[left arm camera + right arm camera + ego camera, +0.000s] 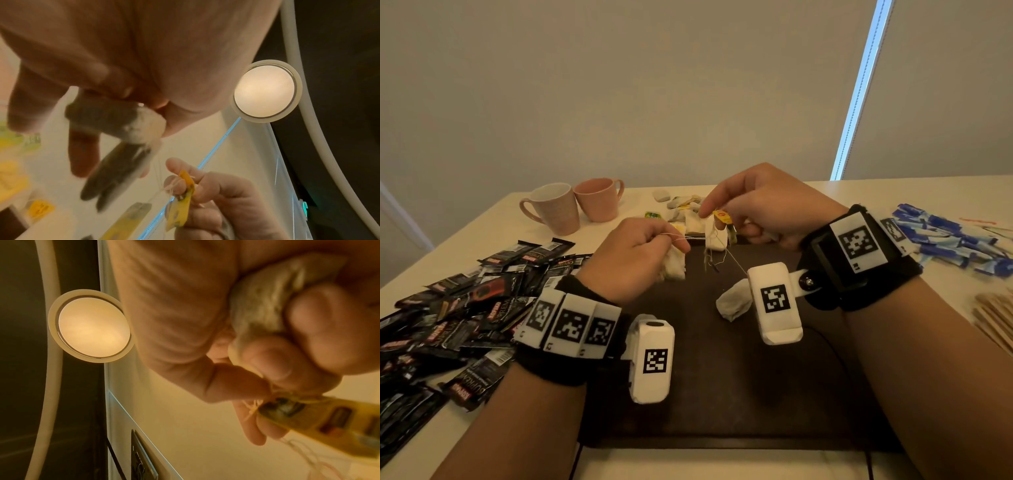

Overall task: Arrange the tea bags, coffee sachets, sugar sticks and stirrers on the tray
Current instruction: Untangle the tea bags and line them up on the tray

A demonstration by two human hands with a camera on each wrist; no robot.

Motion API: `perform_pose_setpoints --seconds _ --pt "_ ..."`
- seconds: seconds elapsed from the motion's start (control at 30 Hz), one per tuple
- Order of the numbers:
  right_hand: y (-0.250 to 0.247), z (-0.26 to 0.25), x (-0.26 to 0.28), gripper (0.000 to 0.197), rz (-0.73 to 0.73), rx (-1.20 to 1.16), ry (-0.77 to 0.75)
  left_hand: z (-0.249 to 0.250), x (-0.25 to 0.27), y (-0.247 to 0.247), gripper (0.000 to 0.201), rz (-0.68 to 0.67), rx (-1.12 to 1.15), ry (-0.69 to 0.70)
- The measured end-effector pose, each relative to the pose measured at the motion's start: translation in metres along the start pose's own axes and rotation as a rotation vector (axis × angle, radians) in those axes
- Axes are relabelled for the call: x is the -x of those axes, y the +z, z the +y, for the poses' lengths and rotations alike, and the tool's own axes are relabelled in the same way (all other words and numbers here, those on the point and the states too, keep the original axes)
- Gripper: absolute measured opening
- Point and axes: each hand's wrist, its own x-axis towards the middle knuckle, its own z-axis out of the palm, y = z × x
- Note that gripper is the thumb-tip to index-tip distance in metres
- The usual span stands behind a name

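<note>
1. Tea bags (732,303) are the matter in hand: one lies loose on the dark tray (722,394), and you hold others above it, their strings (734,262) tangled between your hands.
2. Your left hand (635,255) has its fingers curled round a white tea bag (674,267) and pinches a string, judging by the head view; that pull looks meant to tease the knot apart.
3. Your right hand (767,205) pinches a yellow tag (723,216) between thumb and forefinger, while its other fingers close on a bag in the palm, as the right wrist view shows.
4. More tea bags (683,205) lie on the counter (482,233) beyond the tray, near two pink mugs (571,207). Coffee sachets (465,308) are heaped at your left, blue sugar sticks (948,240) and wooden stirrers (995,318) at your right, all off the tray.
5. How many bags share the tangle is hard to make out: your hands hide the knot, and both wrist views are blurred. The stirrers are cut off at the frame edge.
</note>
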Motion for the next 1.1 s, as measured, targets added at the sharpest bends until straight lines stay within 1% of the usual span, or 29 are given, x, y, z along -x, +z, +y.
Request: perform_pose_setpoints --seconds 0.13,0.2,0.23,0.33,0.4,0.47,0.53,0.57,0.6,0.7,0.77,0.83,0.87,0.9,0.97,1.0,1.1 --pt "0.000 0.000 0.004 0.018 -0.054 0.047 -0.103 -0.003 0.000 0.007 0.035 -0.012 0.252 -0.014" --pt "0.001 -0.001 0.004 0.017 -0.051 0.106 -0.147 -0.003 0.002 0.008 0.033 -0.017 0.380 -0.048" --pt "0.001 -0.001 0.004 0.018 -0.044 0.121 -0.160 -0.003 0.002 0.007 0.034 -0.011 0.393 -0.056" --pt "0.003 -0.001 0.003 0.018 -0.023 0.087 -0.177 -0.006 0.000 0.006 0.047 0.026 0.326 -0.046" --pt "0.005 -0.001 0.003 0.018 -0.032 0.042 -0.184 -0.006 -0.002 0.006 0.050 0.024 0.332 -0.081" --pt "0.008 -0.001 0.004 0.017 -0.050 -0.028 -0.190 -0.003 -0.003 0.008 0.046 0.025 0.385 -0.127" --pt "0.009 -0.002 0.004 0.017 -0.056 -0.073 -0.194 0.001 -0.002 0.008 0.031 0.032 0.447 -0.145" --pt "0.010 -0.002 0.004 0.017 -0.056 -0.080 -0.197 0.003 -0.001 0.009 0.023 0.013 0.477 -0.136" --pt "0.010 -0.002 0.005 0.017 -0.058 -0.084 -0.200 0.004 0.000 0.007 0.024 -0.016 0.481 -0.113" --pt "0.009 -0.002 0.005 0.017 -0.065 -0.103 -0.200 -0.002 0.001 0.004 0.043 -0.100 0.331 -0.006" --pt "0.008 -0.002 0.005 0.016 -0.068 -0.104 -0.192 -0.005 -0.001 0.003 0.044 -0.133 0.239 0.026" --pt "0.009 -0.002 0.005 0.016 -0.072 -0.097 -0.187 -0.004 0.001 0.003 0.046 -0.162 0.225 0.051" --pt "0.009 -0.002 0.004 0.016 -0.072 -0.093 -0.186 -0.004 0.000 0.003 0.044 -0.176 0.222 0.057" --pt "0.010 -0.001 0.004 0.016 -0.069 -0.087 -0.183 -0.004 0.001 0.003 0.037 -0.196 0.225 0.055" --pt "0.009 -0.001 0.004 0.016 -0.053 -0.076 -0.173 -0.002 0.002 0.002 0.017 -0.241 0.232 0.048" --pt "0.009 -0.002 0.004 0.015 -0.044 -0.078 -0.165 -0.003 0.002 0.002 0.011 -0.236 0.238 0.051" --pt "0.006 -0.002 0.005 0.013 -0.001 -0.096 -0.137 -0.003 0.002 0.001 0.008 -0.169 0.357 0.045"
